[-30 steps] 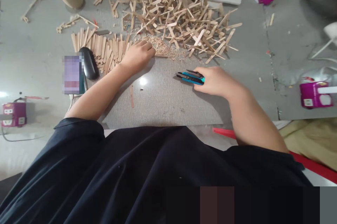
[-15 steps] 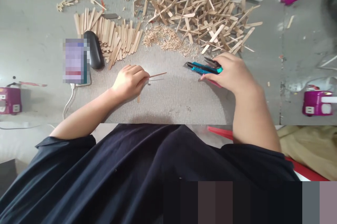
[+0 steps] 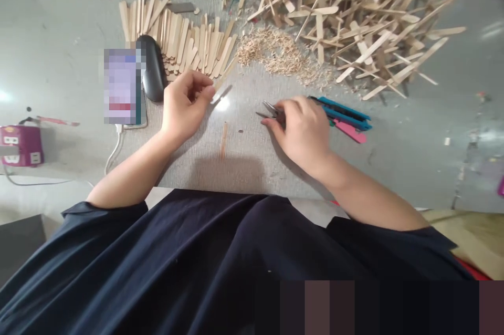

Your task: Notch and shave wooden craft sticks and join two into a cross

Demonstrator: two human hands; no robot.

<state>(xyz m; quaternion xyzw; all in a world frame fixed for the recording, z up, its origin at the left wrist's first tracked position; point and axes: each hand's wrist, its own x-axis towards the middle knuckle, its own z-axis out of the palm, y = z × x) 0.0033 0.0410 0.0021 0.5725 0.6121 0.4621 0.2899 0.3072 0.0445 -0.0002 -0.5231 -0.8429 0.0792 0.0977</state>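
In my left hand [image 3: 185, 106], the fingertips pinch one end of a slim wooden craft stick [image 3: 226, 73], which points up and to the right. My right hand [image 3: 303, 133] is closed around pliers [image 3: 271, 110], their metal jaws spread apart and pointing left toward the stick. The plier handles are mostly hidden by the palm. Just right of this hand lie a blue utility knife [image 3: 346, 113] and a pink tool [image 3: 352, 132], partly covered by the hand. A short flat stick piece [image 3: 224, 139] rests on the table between my hands.
Beyond my left hand are a phone [image 3: 118, 85], a black oval case [image 3: 150, 70] and a row of craft sticks [image 3: 183, 41]. Wood shavings [image 3: 275, 51] lie in the middle, with a heap of joined sticks [image 3: 354, 25] behind. A purple power socket [image 3: 23, 145] stands left.
My right hand has left the utility knife and moved left with the pliers. My left hand has turned the stick's free end upward. The view has shifted.
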